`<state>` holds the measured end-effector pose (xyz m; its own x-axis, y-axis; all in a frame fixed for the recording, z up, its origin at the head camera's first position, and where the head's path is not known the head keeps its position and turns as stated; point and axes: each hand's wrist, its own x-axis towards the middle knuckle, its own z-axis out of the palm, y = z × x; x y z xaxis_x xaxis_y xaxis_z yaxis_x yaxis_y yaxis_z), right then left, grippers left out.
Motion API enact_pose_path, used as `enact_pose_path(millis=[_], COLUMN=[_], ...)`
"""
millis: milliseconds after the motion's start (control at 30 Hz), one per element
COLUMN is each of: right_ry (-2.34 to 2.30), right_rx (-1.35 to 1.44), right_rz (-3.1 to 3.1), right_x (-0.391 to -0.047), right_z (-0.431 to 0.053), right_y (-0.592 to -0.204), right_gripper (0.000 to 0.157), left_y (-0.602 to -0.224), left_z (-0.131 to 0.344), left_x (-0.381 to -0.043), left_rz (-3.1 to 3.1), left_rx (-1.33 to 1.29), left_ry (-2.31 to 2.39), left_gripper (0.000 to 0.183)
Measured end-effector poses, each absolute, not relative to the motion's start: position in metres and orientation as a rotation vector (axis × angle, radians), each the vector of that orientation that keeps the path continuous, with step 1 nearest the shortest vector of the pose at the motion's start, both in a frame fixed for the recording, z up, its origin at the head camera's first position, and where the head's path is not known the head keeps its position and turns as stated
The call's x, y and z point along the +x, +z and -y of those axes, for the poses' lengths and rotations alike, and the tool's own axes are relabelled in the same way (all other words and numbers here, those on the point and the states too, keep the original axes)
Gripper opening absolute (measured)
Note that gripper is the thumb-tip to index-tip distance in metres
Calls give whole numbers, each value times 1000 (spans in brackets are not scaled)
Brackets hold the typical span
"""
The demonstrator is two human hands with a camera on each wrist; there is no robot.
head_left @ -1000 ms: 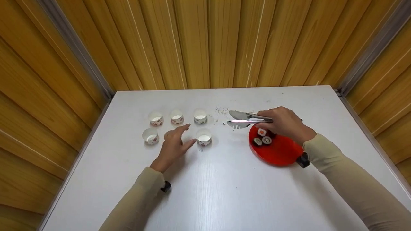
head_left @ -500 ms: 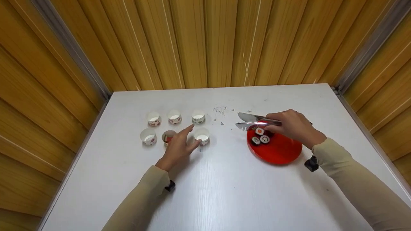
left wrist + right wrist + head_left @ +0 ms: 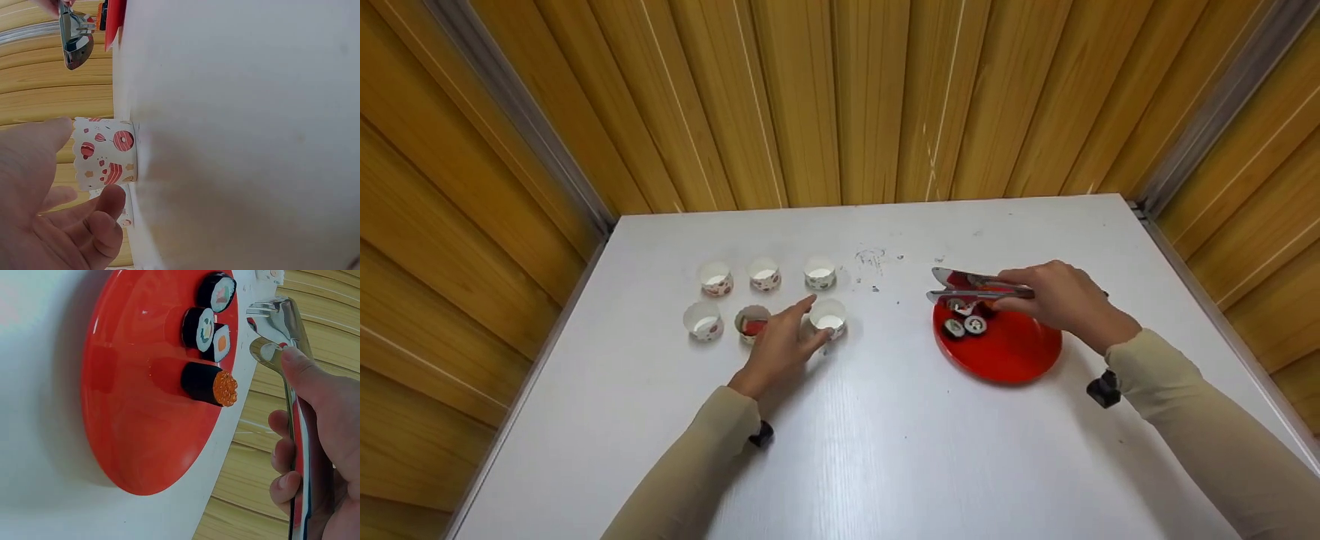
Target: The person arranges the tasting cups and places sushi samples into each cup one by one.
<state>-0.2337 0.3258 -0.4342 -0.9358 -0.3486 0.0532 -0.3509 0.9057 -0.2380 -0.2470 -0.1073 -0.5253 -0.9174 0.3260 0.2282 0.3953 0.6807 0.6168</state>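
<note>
My left hand (image 3: 780, 345) is at a white paper baking cup (image 3: 107, 152) with red sweets printed on it. Thumb and fingers lie loosely around its near side; whether they touch it I cannot tell. Just left of that hand, another baking cup (image 3: 744, 335) contains something red, partly hidden by the hand. My right hand (image 3: 1054, 300) grips metal serving tongs (image 3: 301, 433); their tips stand apart above the far left part of a red plate (image 3: 1012, 360). On the plate are several sushi rolls, one topped with orange roe (image 3: 225, 389). Nothing visible is between the tips.
Several more paper cups stand at the left: a back row with a green-patterned cup (image 3: 820, 281), plus a cup (image 3: 703, 330) at the front left. Yellow wood-look panels (image 3: 877, 105) rise behind the white table (image 3: 885, 465).
My right hand has moved the tongs rightward and over the plate's rolls. My left hand has shifted slightly right, closer around the cup, and the cup with the red thing has come into view.
</note>
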Motion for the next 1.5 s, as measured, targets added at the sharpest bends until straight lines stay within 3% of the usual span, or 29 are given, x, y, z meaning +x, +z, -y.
enact_pose_path(millis=[1500], right_ry=[214], right_rx=[487], right_rz=[3122], right_x=[-231], right_z=[-326], right_y=[-437], right_gripper=[49], left_y=[-526], left_z=[108], left_x=[-249], left_rz=[2842], left_rx=[-582], left_ry=[-989], left_gripper=[60])
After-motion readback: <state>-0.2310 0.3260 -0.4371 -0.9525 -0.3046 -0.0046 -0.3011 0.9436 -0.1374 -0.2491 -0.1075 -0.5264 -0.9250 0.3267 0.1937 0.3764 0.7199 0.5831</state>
